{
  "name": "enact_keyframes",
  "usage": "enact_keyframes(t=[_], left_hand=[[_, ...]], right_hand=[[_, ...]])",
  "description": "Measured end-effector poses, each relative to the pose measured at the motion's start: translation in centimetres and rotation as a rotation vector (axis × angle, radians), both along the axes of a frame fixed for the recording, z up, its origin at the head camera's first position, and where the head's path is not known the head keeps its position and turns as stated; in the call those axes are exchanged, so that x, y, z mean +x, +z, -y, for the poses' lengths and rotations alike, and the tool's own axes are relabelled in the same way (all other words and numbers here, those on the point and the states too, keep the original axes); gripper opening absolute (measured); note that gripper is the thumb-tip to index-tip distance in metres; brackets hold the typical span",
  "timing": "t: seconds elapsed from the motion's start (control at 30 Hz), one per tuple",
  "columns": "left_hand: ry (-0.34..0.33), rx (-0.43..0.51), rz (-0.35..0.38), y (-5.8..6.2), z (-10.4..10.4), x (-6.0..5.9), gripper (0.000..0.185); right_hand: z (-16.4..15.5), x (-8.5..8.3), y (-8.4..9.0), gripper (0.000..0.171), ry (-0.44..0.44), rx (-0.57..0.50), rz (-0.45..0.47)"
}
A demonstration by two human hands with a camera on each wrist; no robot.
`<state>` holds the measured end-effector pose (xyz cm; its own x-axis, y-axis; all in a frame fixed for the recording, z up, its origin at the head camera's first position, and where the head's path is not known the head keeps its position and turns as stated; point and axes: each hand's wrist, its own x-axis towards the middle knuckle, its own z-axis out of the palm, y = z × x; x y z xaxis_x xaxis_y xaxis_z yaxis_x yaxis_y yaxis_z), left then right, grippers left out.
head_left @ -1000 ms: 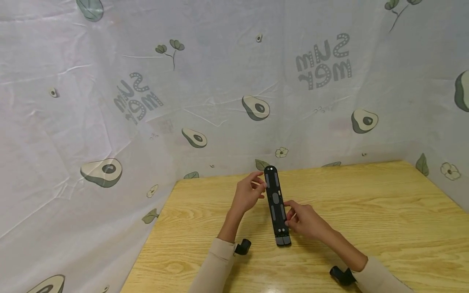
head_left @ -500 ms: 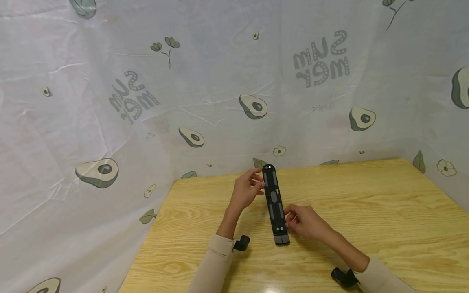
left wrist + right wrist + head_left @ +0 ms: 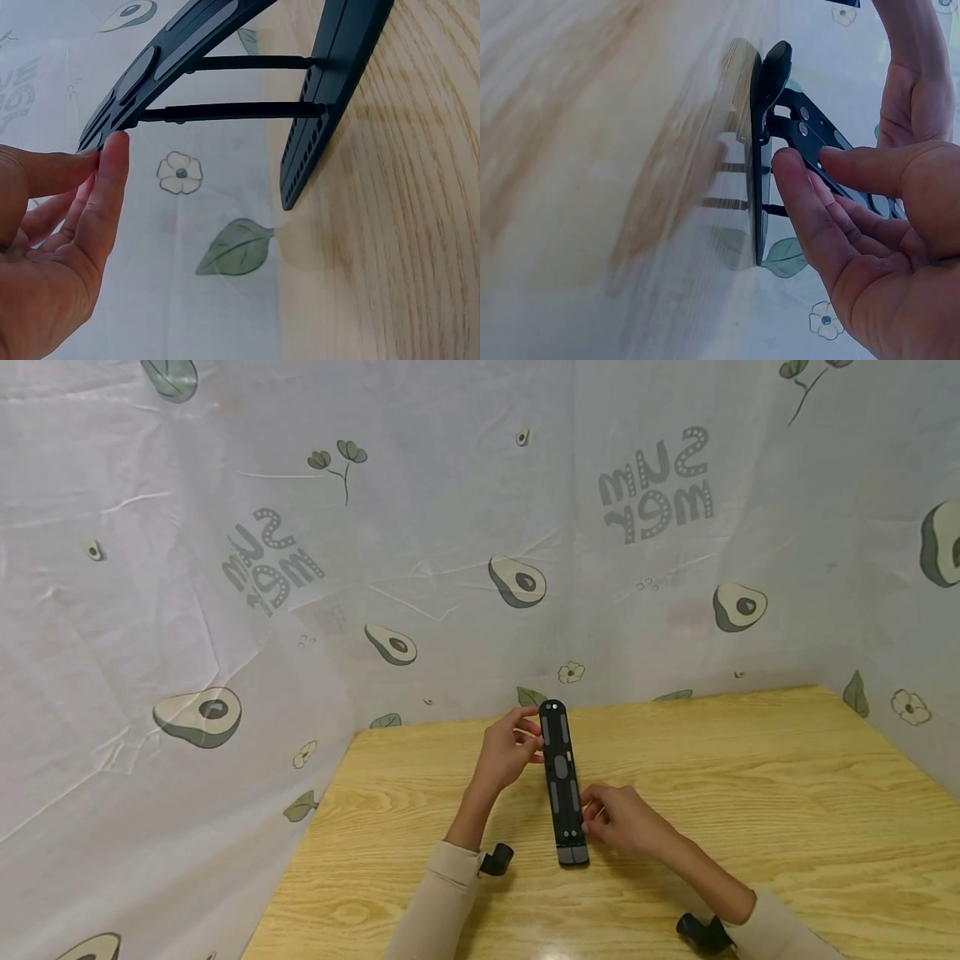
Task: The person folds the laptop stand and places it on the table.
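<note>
Both arms reach forward in beige sleeves, the left hand point(image 3: 507, 752) farther out with fingers nearly straight, the right hand point(image 3: 622, 817) nearer, fingers gently bent.

Bare table point(image 3: 750, 777) right of stand point(image 3: 562, 777); curtain point(image 3: 375, 610) close behind, blocking far side.

A matt black plastic stand point(image 3: 564, 785) lies on a smooth, grained wooden table point(image 3: 750, 793).
</note>
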<state>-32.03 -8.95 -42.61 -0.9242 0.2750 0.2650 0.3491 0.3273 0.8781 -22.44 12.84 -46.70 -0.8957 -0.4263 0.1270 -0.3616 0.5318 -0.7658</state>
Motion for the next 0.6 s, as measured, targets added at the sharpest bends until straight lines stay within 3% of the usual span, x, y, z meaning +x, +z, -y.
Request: enact_keyframes(t=[0.6], left_hand=[[-0.037,-0.012,0.034,0.2,0.7,-0.1,0.051]], right_hand=[[1.7,0.7,0.4,0.022,0.068,-0.019,0.019]])
